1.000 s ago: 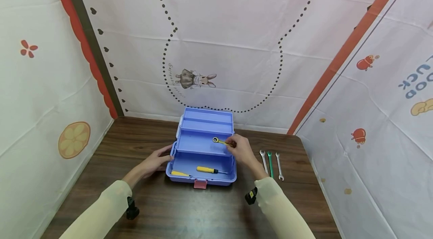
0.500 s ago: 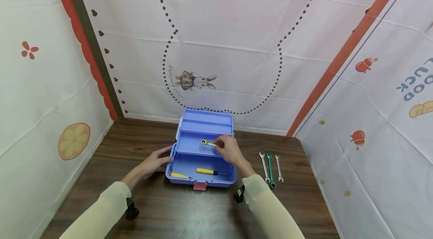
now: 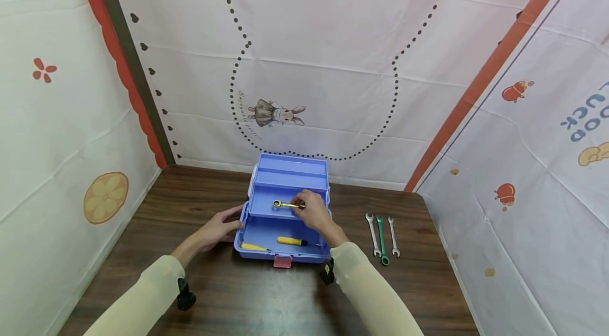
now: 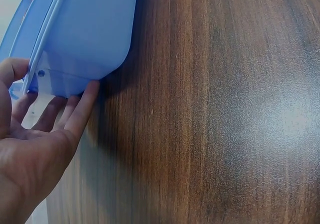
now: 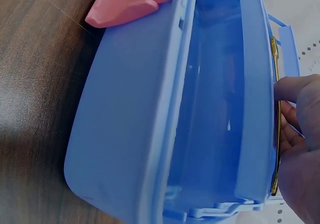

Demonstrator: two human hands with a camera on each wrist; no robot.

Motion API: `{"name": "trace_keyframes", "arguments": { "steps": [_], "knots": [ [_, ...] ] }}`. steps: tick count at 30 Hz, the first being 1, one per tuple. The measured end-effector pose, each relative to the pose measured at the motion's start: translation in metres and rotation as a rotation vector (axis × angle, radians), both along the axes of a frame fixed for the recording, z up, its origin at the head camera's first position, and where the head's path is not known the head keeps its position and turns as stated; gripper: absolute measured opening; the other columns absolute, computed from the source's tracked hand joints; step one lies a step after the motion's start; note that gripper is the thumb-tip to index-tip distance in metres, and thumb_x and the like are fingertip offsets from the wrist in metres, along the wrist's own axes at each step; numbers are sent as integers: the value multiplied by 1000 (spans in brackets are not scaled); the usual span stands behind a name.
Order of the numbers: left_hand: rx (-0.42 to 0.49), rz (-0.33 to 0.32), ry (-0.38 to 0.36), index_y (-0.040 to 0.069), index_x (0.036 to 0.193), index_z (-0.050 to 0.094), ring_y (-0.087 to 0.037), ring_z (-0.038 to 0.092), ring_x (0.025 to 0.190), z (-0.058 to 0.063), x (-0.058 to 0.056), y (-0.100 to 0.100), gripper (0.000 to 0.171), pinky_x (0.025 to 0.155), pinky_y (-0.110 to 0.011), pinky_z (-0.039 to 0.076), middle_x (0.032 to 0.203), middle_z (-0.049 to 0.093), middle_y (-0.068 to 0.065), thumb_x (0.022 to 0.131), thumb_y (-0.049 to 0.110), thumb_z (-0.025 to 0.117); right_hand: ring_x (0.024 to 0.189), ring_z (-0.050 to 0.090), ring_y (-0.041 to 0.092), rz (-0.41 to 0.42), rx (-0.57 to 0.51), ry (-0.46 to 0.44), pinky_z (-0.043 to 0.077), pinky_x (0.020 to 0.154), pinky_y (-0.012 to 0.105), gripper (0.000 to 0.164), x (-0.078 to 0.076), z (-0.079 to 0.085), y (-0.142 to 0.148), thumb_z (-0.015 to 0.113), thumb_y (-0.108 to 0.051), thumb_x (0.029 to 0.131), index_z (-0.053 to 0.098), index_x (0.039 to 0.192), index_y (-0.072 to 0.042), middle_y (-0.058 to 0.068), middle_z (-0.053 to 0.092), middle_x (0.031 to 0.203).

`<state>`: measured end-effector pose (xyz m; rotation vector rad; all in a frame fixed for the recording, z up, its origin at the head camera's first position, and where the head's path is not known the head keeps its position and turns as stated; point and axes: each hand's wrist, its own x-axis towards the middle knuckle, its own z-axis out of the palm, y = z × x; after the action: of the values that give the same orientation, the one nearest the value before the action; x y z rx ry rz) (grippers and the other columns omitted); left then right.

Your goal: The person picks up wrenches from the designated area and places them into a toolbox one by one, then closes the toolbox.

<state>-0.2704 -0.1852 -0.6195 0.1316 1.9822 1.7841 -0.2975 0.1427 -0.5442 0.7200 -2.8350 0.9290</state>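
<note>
A blue toolbox (image 3: 259, 259) stands with its lid and trays raised. My right hand (image 3: 311, 210) pinches a gold-coloured ratcheting wrench (image 3: 285, 204) over the lower tray (image 3: 266, 194). In the right wrist view, the wrench (image 5: 276, 149) lies along the tray wall (image 5: 255, 109), between thumb and fingers. My left hand (image 3: 214, 227) touches the toolbox's left side. The left wrist view shows its fairly straight fingers (image 4: 82, 109) against the side wall and the thumb at the rim. Two yellow-handled tools, a screwdriver (image 3: 290, 241) and one partly hidden (image 3: 252, 246), lie in the bottom.
To the right, a silver wrench (image 3: 373, 235), a green wrench (image 3: 382, 238) and a smaller silver wrench (image 3: 393, 236) lie side by side on the brown wooden table (image 3: 266, 304). A pink latch (image 3: 283, 261) hangs at the toolbox front. Printed cloth (image 3: 323, 93) walls the table in.
My right hand has carried the gold-coloured wrench leftward over the lower tray, and its forearm no longer covers the lower ends of the wrenches at right. My left hand stays on the toolbox side.
</note>
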Motion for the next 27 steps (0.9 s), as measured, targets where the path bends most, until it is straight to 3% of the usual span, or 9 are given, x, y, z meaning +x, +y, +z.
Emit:
{"name": "trace_keyframes", "arguments": {
  "steps": [19, 27],
  "knots": [
    [0, -24, -3, 15, 169, 28, -48, 51, 140, -1, 2, -1, 73, 99, -55, 58, 170, 24, -27, 107, 27, 65, 85, 63, 11, -54, -90, -196, 57, 73, 27, 8, -2, -5, 1, 78, -8, 97, 79, 100, -15, -3, 68, 96],
    [18, -42, -13, 16, 170, 26, -48, 50, 141, 1, 2, -2, 75, 100, -55, 57, 172, 20, -26, 107, 29, 66, 84, 64, 11, -64, -146, -204, 57, 71, 27, 4, 0, -6, 2, 79, -11, 97, 79, 100, -13, -3, 68, 96]
  ]
}}
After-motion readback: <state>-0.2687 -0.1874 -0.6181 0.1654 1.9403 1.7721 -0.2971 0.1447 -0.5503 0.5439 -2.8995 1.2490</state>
